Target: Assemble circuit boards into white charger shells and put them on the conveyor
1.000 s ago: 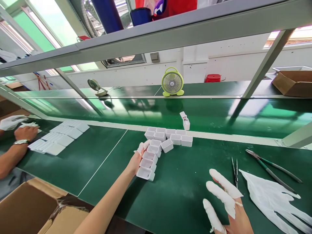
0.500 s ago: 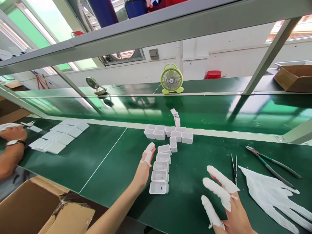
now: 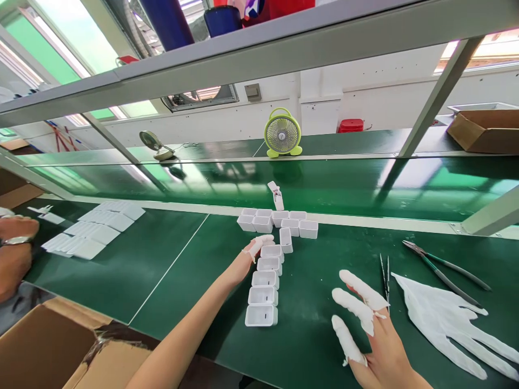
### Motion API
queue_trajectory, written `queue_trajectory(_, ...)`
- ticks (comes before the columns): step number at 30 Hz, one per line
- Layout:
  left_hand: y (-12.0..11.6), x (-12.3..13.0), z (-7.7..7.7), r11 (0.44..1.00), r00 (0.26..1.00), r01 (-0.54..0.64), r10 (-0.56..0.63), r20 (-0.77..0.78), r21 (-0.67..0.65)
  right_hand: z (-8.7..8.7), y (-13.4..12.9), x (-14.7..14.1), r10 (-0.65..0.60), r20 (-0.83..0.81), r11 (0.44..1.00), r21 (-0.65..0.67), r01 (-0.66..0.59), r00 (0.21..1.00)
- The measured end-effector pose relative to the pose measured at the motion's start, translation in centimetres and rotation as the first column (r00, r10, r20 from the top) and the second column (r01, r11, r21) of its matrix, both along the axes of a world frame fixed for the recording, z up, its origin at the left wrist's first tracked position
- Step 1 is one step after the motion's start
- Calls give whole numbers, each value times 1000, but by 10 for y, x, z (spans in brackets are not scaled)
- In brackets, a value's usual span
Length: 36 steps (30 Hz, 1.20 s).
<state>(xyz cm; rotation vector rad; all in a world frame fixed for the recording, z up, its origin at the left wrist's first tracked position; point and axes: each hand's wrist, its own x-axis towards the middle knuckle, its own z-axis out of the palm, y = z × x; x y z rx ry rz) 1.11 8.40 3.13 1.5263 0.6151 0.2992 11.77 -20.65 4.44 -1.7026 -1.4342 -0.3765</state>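
White finger cots cover the fingertips of both my hands. My left hand reaches to the far end of a column of small white plastic trays, its fingers stretched along the back edge of the farthest tray; whether they touch it I cannot tell. Small dark pieces lie in several trays, such as the nearest tray. My right hand hovers over the green table with fingers spread, holding nothing. Right of it lie tweezers, green-handled cutting pliers and a white glove.
More white trays cluster by the table's back rail. Behind runs a green conveyor belt carrying a small white part. A green fan stands beyond. At left are a co-worker's hand, white pieces and a cardboard box.
My left hand has moved forward and right, its fingers swinging over to the farthest tray. The white part on the belt has shifted left. My right hand stays spread.
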Motion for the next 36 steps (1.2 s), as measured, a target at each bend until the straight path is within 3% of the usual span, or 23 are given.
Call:
queue_trajectory(3, -2, -23, 27, 968, 992, 117, -105, -66, 223, 0, 0, 1, 11, 17, 1000, -3, -11, 1000)
queue_trajectory(4, -4, -31, 37, 853, 960, 267, -192, -206, 448, -1, 0, 1, 17, 18, 1000, -3, -17, 1000)
queue_trajectory(5, -6, -37, 46, 697, 917, 388, -226, -329, 603, -1, 0, 1, 23, 17, 1000, -3, -23, 1000)
queue_trajectory(7, -12, -46, 60, 397, 851, 525, -235, -469, 753, -1, -1, 1, 24, -2, 1000, -12, -24, 1000)
queue_trajectory(8, -15, -49, 64, 294, 826, 563, -236, -513, 772, 0, -2, 1, 25, -8, 999, -19, -25, 1000)
queue_trajectory(10, -20, -51, 69, 181, 779, 622, -241, -578, 762, 1, -2, 0, 28, -24, 999, -31, -28, 999)
queue_trajectory(15, -31, -44, 64, 90, 678, 732, -193, -710, 675, 5, 0, 0, 23, -19, 1000, -15, -23, 1000)
queue_trajectory(22, -43, -24, 54, 14, 593, 805, -79, -802, 594, -3, -7, 0, 6, -6, 1000, 20, -6, 1000)
queue_trajectory(25, -41, -21, 52, -2, 613, 787, -112, -782, 617, -5, -11, 1, -40, 82, 998, 51, 36, 996)
queue_trajectory(27, -40, -23, 53, 1, 636, 766, -138, -759, 642, -2, -10, 2, -111, 58, 990, 96, 105, 992)
queue_trajectory(33, -59, -32, 72, 100, 696, 702, -305, -650, 705, 15, 0, 0, -183, 52, 961, 222, 168, 982)
queue_trajectory(36, -76, -16, 77, 32, 635, 731, -396, -663, 681, 15, -1, 0, -149, 81, 969, 210, 129, 986)
